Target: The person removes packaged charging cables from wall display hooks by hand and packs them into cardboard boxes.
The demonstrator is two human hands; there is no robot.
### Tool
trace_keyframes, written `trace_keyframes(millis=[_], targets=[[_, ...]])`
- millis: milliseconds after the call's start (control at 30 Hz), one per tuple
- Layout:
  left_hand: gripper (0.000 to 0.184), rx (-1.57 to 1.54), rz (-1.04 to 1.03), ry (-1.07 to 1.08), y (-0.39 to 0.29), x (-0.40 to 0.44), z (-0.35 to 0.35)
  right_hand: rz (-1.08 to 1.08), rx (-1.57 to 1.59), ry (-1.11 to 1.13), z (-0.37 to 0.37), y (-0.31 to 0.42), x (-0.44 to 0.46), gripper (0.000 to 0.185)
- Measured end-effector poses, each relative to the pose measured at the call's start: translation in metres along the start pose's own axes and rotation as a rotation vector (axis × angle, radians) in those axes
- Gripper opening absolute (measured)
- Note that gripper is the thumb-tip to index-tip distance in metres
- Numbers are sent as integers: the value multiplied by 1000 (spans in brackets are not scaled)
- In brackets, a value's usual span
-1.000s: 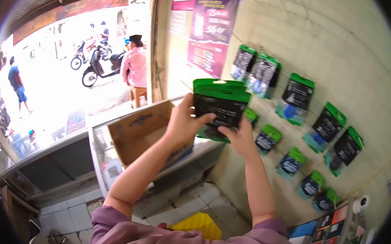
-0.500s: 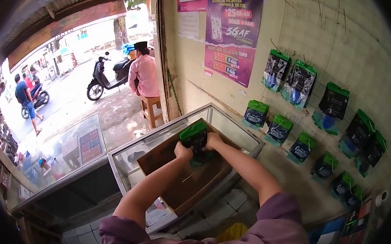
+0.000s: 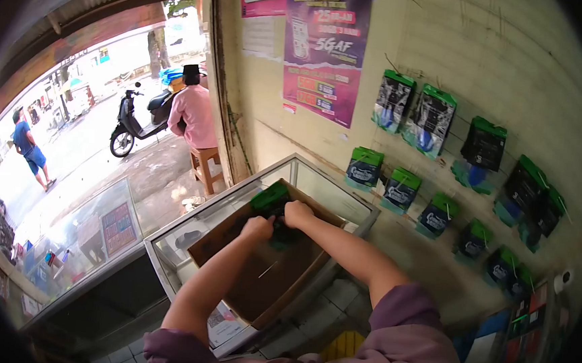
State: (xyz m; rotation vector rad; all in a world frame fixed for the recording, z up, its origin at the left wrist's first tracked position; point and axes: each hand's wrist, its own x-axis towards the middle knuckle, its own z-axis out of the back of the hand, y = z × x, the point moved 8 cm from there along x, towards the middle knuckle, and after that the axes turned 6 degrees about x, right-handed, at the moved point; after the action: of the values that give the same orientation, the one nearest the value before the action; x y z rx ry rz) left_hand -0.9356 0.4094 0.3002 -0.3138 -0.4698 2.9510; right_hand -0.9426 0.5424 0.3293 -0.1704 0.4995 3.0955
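Note:
An open cardboard box point(image 3: 297, 283) rests on the glass display case. Inside its far end is a bunch of green-topped black packets point(image 3: 269, 197), tilted, with clear greenish lower parts. My left hand point(image 3: 259, 228) grips the lower part of the packets from the left, fingers closed. From the right, my right hand point(image 3: 298, 214) is closed on the same packets, close beside the left one. The fingertips are partly hidden. A thin white stick-like piece point(image 3: 268, 273) shows against the box's brown inside.
Similar packets point(image 3: 432, 120) hang on wall hooks at the right. A second glass case point(image 3: 108, 236) stands to the left. Posters point(image 3: 324, 49) cover part of the wall. Outside, a person in pink point(image 3: 194, 117) sits on a stool near a scooter point(image 3: 133, 126).
Both hands have lowered the packets deeper into the box and tilted them. The view has turned slightly right. Outside, the motorbike riders are out of sight.

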Motion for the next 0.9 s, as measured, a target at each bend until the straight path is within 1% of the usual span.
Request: trace_keyframes(millis=[67,100,133,167,200,233,300,333,367,400,433,500,533,567,600,633,667,700,733,767,800,833,867,900], targets=[[32,377,-69,51,-19,-37,28,52,-13,-4,11,2,-9,36],[43,508,-157,62,-28,-39,29,92,-41,-49,29,8,-25,34],[40,611,-220,123,-52,-57,44,115,31,-87,54,12,-49,32],[38,603,-261,131,-77,-76,62,148,159,-159,74,8,-69,29],[35,632,-361,5,-109,-94,80,197,262,-268,97,0,-94,28],[32,609,-425,-128,-143,-118,103,177,367,-337,125,-11,-129,25],[28,634,-586,-216,-210,-160,124,213,591,-570,159,-54,-185,20],[28,631,-636,-216,-240,-181,128,182,670,-632,176,-76,-218,17],[27,539,-746,-237,-274,-207,133,152,747,-698,193,-100,-254,14],[26,445,-854,-253,-308,-229,130,167,747,-790,207,-123,-289,11],[26,440,-902,-251,-339,-245,119,144,717,-875,218,-151,-321,12],[27,128,-1178,-200,-403,-290,105,118,711,-1002,240,-203,-383,13],[26,40,-1230,-117,-432,-306,92,97,691,-1021,248,-229,-411,13],[26,30,-1256,-111,-459,-318,75,18,704,-1090,256,-261,-439,13],[26,-80,-1350,-86,-490,-332,58,-56,715,-1157,262,-293,-469,13],[28,-190,-1438,-63,-520,-346,43,-63,697,-1169,269,-320,-495,13],[28,-201,-1455,-70,-549,-357,29,-89,672,-1248,277,-349,-523,14],[32,-300,-1468,-72,-578,-367,19,-110,647,-1326,287,-376,-550,14],[39,-396,-1479,-73,-604,-376,9,-105,630,-1335,295,-400,-571,14],[39,-407,-1490,-84,-630,-384,-4,-164,582,-1390,303,-426,-593,13],[46,-519,-1456,-169,-651,-388,-7,-220,535,-1444,311,-447,-610,12],[54,-630,-1417,-254,-671,-388,-11,-209,521,-1449,321,-463,-619,12],[64,-713,-1401,-331,-692,-385,-16,-215,433,-1521,332,-475,-631,11],[64,-716,-1406,-347,-713,-382,-24,-218,346,-1592,342,-487,-640,10]])
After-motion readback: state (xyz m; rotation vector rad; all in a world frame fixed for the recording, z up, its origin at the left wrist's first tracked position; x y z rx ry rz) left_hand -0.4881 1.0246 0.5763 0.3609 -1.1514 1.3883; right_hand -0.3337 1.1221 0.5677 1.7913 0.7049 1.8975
